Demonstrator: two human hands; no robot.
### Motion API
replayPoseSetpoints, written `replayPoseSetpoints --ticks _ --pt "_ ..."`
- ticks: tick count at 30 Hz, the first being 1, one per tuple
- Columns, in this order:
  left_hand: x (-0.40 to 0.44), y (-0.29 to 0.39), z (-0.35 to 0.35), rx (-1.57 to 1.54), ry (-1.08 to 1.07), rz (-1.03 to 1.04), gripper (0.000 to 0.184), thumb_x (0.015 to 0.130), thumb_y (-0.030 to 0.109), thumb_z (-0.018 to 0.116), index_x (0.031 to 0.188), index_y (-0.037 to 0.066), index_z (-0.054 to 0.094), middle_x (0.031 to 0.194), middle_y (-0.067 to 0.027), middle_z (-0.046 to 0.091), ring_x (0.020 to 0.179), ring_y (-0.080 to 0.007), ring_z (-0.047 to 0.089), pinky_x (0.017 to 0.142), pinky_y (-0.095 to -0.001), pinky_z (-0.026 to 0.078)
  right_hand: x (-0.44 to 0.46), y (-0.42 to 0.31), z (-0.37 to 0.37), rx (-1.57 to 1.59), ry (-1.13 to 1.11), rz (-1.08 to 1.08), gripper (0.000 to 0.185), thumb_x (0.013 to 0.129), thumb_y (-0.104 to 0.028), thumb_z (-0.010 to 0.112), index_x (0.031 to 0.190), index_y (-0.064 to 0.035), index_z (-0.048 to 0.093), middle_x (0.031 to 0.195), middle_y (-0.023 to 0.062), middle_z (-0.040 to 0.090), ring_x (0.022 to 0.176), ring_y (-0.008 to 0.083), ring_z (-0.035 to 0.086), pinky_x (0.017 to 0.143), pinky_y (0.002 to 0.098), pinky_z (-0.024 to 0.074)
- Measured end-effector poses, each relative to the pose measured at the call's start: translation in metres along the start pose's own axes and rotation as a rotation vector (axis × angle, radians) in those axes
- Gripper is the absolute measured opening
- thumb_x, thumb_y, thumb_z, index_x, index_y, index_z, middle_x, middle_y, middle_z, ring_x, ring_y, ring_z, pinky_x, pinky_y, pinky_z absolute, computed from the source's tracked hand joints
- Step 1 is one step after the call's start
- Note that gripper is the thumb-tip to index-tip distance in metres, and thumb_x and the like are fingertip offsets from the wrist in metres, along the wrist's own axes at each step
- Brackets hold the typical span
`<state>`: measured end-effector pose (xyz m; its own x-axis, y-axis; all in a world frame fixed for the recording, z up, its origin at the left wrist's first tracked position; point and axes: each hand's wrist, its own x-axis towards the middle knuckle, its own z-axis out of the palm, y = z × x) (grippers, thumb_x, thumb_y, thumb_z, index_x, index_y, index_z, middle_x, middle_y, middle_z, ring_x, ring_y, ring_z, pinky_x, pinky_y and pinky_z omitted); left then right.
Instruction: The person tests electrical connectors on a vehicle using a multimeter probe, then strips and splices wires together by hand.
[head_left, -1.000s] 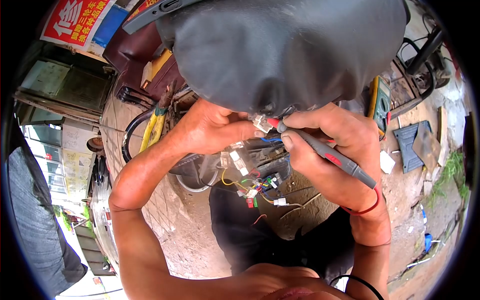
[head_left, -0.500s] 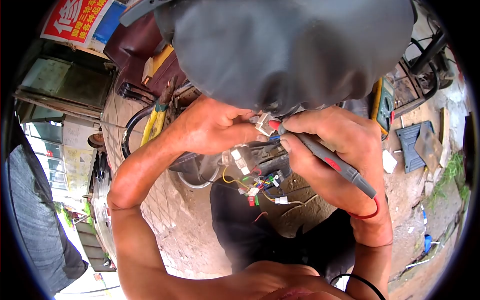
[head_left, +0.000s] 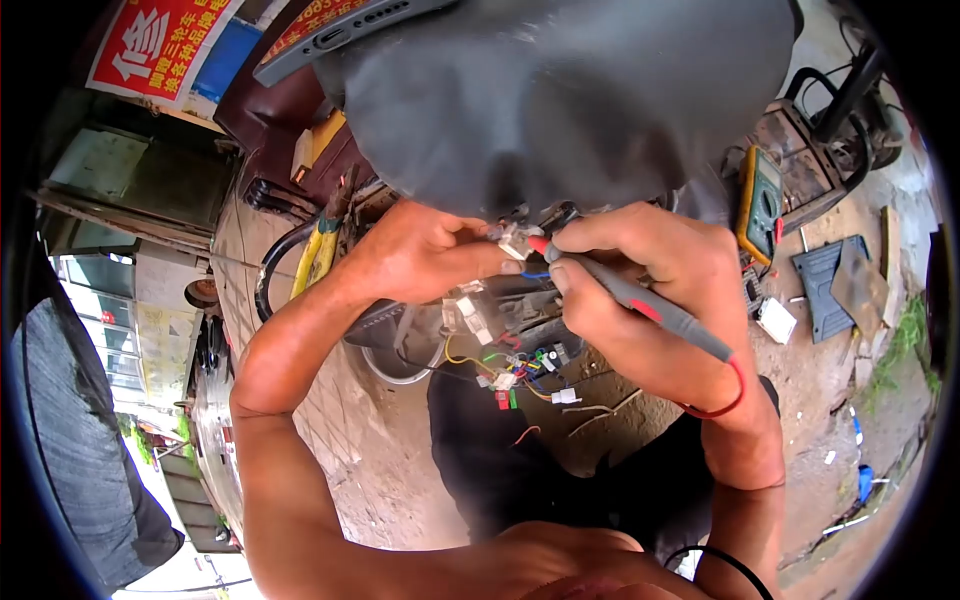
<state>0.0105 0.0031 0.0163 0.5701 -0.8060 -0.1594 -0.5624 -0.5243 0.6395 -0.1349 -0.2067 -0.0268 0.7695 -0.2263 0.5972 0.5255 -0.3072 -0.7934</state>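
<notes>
Between the fingers of my left hand (head_left: pixel 430 255) is a small white wire connector (head_left: pixel 516 241). My right hand (head_left: pixel 660 290) grips a grey and red multimeter probe (head_left: pixel 640 305) like a pen, its red end against or very close to the connector; the exact tip contact is too small to tell. A red lead (head_left: pixel 738 390) runs from the probe's back end past my right wrist. Below my hands hang more white connectors (head_left: pixel 473 318) and a bundle of coloured wires with plugs (head_left: pixel 515 375). The dark seat-like cover (head_left: pixel 560 110) hides what lies above my fingers.
A yellow multimeter (head_left: pixel 760 205) stands at the right. Yellow-handled pliers or cutters (head_left: pixel 320 250) lie left of my left forearm. A metal ring or bowl rim (head_left: pixel 400 375) sits below. A dark blue plastic panel (head_left: pixel 830 285) lies on the ground. Grey cloth (head_left: pixel 80 450) shows at the far left.
The view has shifted slightly. Both hands still hold the connector and the probe together, and the probe's red end has moved a little left with the connector.
</notes>
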Motion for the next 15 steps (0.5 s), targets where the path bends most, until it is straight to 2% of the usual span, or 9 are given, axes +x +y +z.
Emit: replayPoseSetpoints --ticks 3,6,9,15 --pt "0.000 0.014 -0.001 -0.145 -0.004 0.034 0.024 0.090 0.009 0.075 0.113 0.003 0.073 0.095 -0.0042 0.076 0.087 -0.0091 0.067 0.078 -0.0292 0.055 0.001 -0.002 -0.007 0.043 -0.005 0.011 0.010 0.081 -0.001 0.073 0.091 -0.0007 0.070 0.077 0.0060 0.071 0.063 0.0093 0.066 0.057 0.0250 0.0504" --pt "0.000 0.020 0.000 -0.203 -0.021 0.031 0.026 0.090 0.001 0.074 0.115 0.002 0.071 0.102 -0.0043 0.075 0.094 -0.0106 0.067 0.082 -0.0297 0.055 0.002 0.000 -0.007 0.084 -0.023 0.012 0.009 0.082 0.000 0.072 0.091 0.0000 0.070 0.076 0.0063 0.071 0.062 0.0093 0.065 0.057 0.0246 0.0502" --pt "0.001 0.020 0.002 -0.208 -0.023 0.103 0.030 0.091 -0.001 0.073 0.120 0.002 0.068 0.105 -0.0047 0.074 0.098 -0.0107 0.066 0.084 -0.0294 0.055 0.002 -0.002 -0.009 0.137 -0.054 0.081 0.009 0.082 0.000 0.072 0.091 0.0007 0.070 0.076 0.0065 0.070 0.062 0.0089 0.065 0.057 0.0246 0.0502" --pt "0.003 0.012 0.004 -0.219 -0.022 0.188 0.032 0.091 -0.002 0.072 0.123 0.001 0.066 0.105 -0.0043 0.073 0.097 -0.0102 0.066 0.083 -0.0284 0.055 0.002 0.001 -0.005 0.092 -0.025 0.043 0.010 0.082 0.002 0.072 0.092 0.0014 0.071 0.076 0.0062 0.070 0.064 0.0076 0.065 0.057 0.0242 0.0502"
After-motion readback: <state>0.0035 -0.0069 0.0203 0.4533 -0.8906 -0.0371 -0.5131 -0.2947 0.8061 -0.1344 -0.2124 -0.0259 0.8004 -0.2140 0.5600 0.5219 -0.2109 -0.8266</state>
